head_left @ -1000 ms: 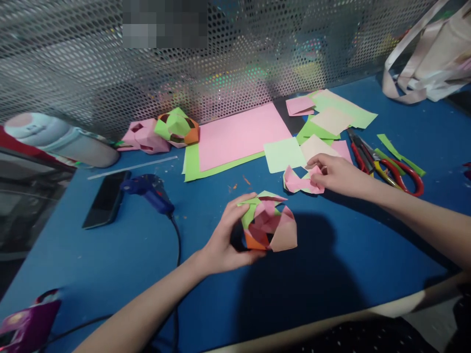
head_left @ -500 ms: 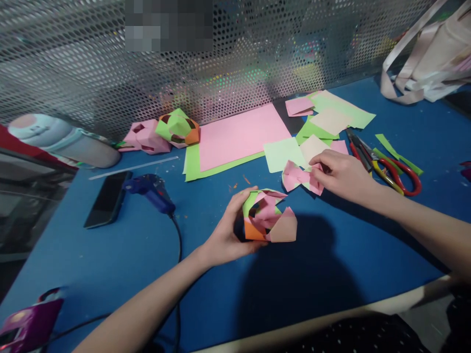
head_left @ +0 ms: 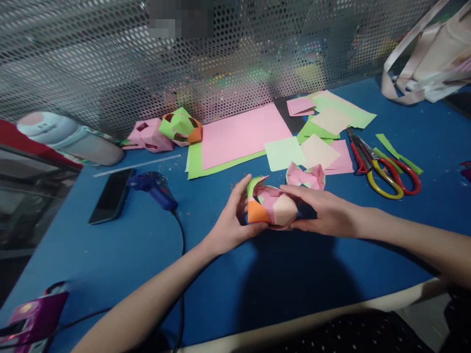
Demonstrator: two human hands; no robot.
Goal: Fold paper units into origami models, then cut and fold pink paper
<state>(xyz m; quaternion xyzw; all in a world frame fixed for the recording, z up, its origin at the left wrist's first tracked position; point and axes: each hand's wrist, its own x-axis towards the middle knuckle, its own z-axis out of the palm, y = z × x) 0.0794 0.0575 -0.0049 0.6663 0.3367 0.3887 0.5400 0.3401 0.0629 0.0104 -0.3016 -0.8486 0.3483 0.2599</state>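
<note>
Between my two hands is a folded paper ball in orange, pink, cream and green, with openings in its sides. My left hand wraps its left side, thumb along the lower edge. From the right, my right hand grips it between thumb below and fingers above. Just behind, a pink folded paper piece lies loose on the blue table. Past it are a mint paper square, a cream square and a pink square.
A blue glue gun with its cord and a phone lie left. Finished paper balls and a bottle stand behind. Scissors and pliers lie right. Large pink sheets rest before a perforated metal panel.
My right hand has let go of the pink folded piece, leaving it on the table, and moved down-left onto the paper ball. My left hand has tilted the ball and raised it slightly.
</note>
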